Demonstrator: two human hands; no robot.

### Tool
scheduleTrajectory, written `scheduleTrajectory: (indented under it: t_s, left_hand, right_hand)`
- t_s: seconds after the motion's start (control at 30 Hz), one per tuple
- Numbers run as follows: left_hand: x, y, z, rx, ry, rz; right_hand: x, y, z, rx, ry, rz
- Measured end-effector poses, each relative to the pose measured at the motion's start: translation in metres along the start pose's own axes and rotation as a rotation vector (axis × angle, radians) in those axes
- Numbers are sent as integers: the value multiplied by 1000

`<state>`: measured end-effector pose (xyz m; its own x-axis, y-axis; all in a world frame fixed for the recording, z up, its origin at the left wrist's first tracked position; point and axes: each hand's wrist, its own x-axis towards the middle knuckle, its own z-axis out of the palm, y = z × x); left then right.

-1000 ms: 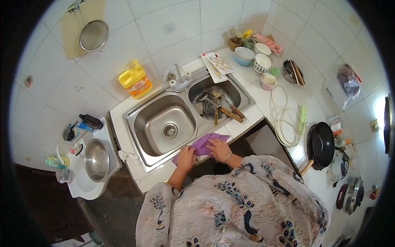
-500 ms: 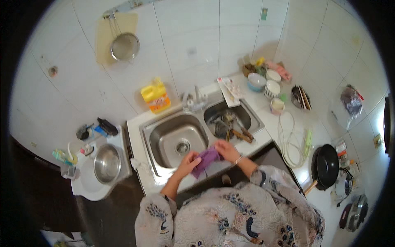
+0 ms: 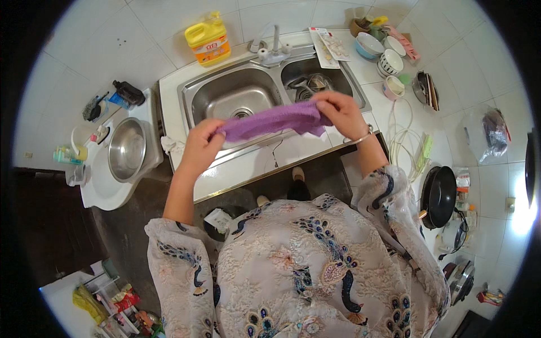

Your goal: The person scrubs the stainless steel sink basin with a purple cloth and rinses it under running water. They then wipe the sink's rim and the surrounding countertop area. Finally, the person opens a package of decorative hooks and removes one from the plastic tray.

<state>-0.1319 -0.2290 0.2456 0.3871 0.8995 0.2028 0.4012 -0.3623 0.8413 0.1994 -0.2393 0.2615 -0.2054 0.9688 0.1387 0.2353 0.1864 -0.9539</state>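
Note:
A purple cloth [image 3: 273, 121] is stretched between my two hands, above the front edge of a double steel sink [image 3: 187, 101]. My left hand [image 3: 201, 145] pinches its left end between thumb and fingers. At the other end, my right hand [image 3: 341, 114] grips the cloth, with a bracelet on that wrist. The cloth hides part of the sink's front rim and the lower part of the right basin. In that right basin lie several metal utensils [image 3: 310, 84]. A faucet [image 3: 275, 50] stands behind the two basins.
A yellow detergent jug [image 3: 207, 42] stands behind the left basin. To the left, a steel bowl [image 3: 127, 149] rests on a white washbasin [image 3: 100, 188]. Bowls [image 3: 390, 62], a coiled white cord [image 3: 397, 135] and a black wok [image 3: 439, 197] are on the right counter. A bin [image 3: 217, 222] stands below.
Both hands have risen and moved apart, pulling the bunched purple cloth out into a long strip. The view has tilted downward, showing more of the floor and less of the wall.

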Motion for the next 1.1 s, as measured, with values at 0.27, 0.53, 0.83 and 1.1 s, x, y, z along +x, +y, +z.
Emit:
scheduleTrajectory:
  t_s: [0.27, 0.53, 0.83, 1.1]
  left_hand:
    - [-94, -76, 76, -109, -600, -412]
    - [-50, -124, 87, 331, -86, -378]
    - [-98, -99, 154, 569, -125, 74]
    - [-139, -143, 115, 490, -143, 140]
  right_hand:
    - [-92, 146, 46, -226, -417, 280]
    - [-22, 168, 45, -632, -146, 99]
    - [-105, 169, 84, -882, -86, -136]
    - [-131, 225, 46, -959, -292, -157]
